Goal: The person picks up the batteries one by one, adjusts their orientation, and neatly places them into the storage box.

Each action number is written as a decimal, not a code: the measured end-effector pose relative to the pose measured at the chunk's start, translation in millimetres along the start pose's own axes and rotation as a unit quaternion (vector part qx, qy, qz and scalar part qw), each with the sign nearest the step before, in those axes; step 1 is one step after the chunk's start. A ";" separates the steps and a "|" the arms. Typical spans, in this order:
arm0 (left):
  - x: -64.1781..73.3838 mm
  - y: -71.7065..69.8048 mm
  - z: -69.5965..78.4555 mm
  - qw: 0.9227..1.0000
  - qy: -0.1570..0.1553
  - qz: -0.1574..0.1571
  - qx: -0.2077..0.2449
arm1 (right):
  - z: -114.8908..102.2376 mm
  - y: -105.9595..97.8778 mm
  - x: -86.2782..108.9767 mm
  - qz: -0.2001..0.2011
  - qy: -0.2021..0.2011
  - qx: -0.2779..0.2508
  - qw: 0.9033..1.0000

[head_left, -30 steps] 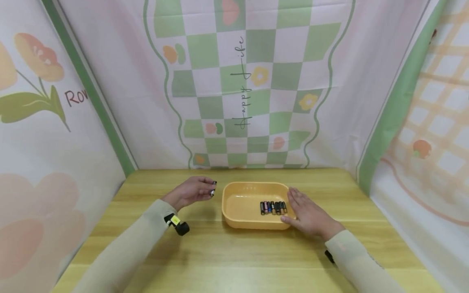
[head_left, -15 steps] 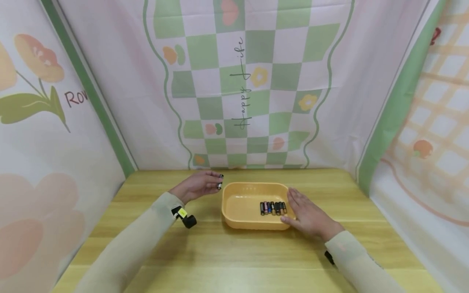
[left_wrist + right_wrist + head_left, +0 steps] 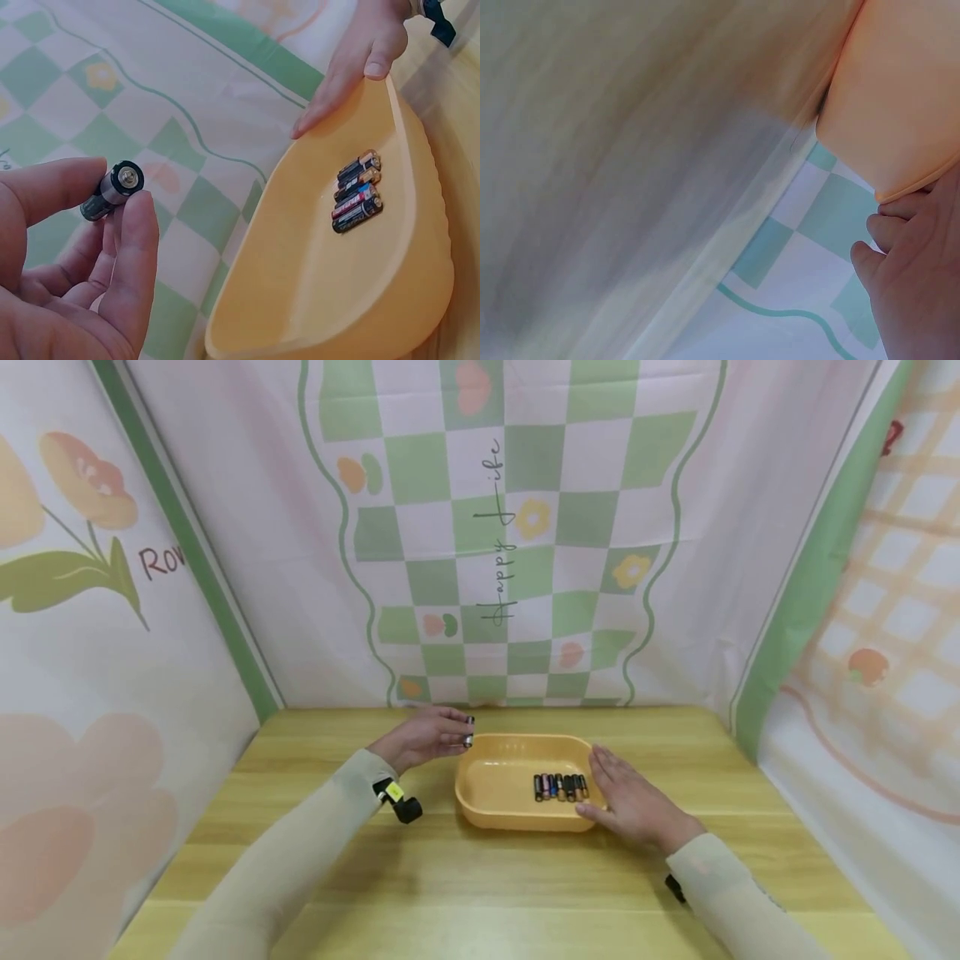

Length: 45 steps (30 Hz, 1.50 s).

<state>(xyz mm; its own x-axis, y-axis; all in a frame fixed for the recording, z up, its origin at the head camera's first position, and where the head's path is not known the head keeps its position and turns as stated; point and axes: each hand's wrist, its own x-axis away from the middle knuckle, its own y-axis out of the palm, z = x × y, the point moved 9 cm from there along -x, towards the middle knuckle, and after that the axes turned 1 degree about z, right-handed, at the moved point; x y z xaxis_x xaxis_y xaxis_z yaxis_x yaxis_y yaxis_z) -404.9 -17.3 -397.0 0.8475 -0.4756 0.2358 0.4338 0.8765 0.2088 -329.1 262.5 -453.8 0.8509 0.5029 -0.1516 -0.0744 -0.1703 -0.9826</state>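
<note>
My left hand (image 3: 431, 735) pinches a small dark battery (image 3: 112, 190) with a silver end between thumb and fingertips. It is raised by the back left corner of a yellow plastic tray (image 3: 495, 820). In the left wrist view the battery's metal end faces the camera. Toward the tray's right side, several batteries (image 3: 559, 787) lie side by side in a row. My right hand (image 3: 636, 799) rests on the tray's right end, fingers straight along the rim and thumb at the front corner. The right wrist view shows only part of that hand (image 3: 919, 262) against the tray's outer wall.
The tray stands on a wood-grain table (image 3: 480, 893). Behind the table hangs a green and white checked cloth (image 3: 480, 610), with printed cloths at both sides. A black wrist camera (image 3: 405, 808) is strapped to the left sleeve.
My left hand has moved right and slightly up with the battery, from left of the tray to its back left corner. The right hand, the tray and the row of batteries stay in place.
</note>
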 end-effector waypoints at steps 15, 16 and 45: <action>-18.6 15.4 -16.3 1.000 -0.009 -0.001 0.013 | 1.0 2.0 0.5 0.004 0.003 0.001 1.000; -19.4 16.3 -16.7 1.000 -0.008 -0.001 0.012 | 1.5 2.2 0.4 0.004 0.004 0.000 1.000; -39.4 36.9 -31.6 0.999 -0.035 0.009 -0.017 | 4.7 5.3 -0.2 -0.003 0.012 -0.012 1.000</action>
<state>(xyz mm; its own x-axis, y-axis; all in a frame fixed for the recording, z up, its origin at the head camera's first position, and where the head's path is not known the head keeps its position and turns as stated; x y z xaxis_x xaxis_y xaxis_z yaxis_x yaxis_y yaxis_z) -412.5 36.2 -428.5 0.8326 -0.4626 0.3044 0.4295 0.8864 0.1725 -332.0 265.5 -459.5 0.8634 0.4841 -0.1423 -0.0561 -0.1881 -0.9805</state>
